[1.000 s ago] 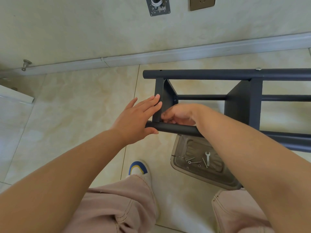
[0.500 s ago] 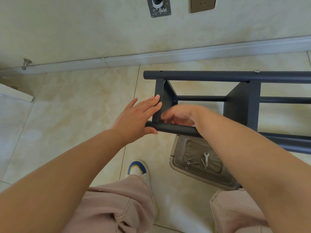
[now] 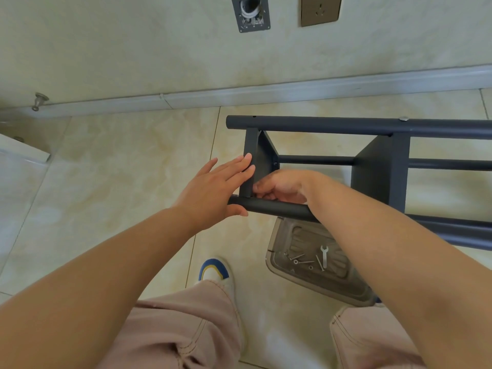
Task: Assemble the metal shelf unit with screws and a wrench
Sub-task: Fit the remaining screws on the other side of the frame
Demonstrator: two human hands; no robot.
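Observation:
The dark grey metal shelf unit [image 3: 378, 169] lies on its side on the tiled floor, its round posts running left to right. My left hand [image 3: 213, 190] presses its straight fingers against the outer face of the end shelf panel [image 3: 250, 166], with the thumb under the near post [image 3: 279, 207]. My right hand [image 3: 282, 186] is curled inside the corner where that panel meets the near post; what its fingertips hold is hidden. A small silver wrench [image 3: 324, 255] and several screws [image 3: 299, 259] lie in a grey plastic tray [image 3: 277, 265] below the near post.
The wall and its skirting [image 3: 266, 91] run close behind the shelf unit. A doorstop [image 3: 40, 100] sticks out at the far left, above a white edge [image 3: 24, 153]. My legs and a blue-and-white shoe [image 3: 215, 272] stand just in front of the tray.
Both hands stay at the same corner of the shelf unit. Only the view has shifted slightly.

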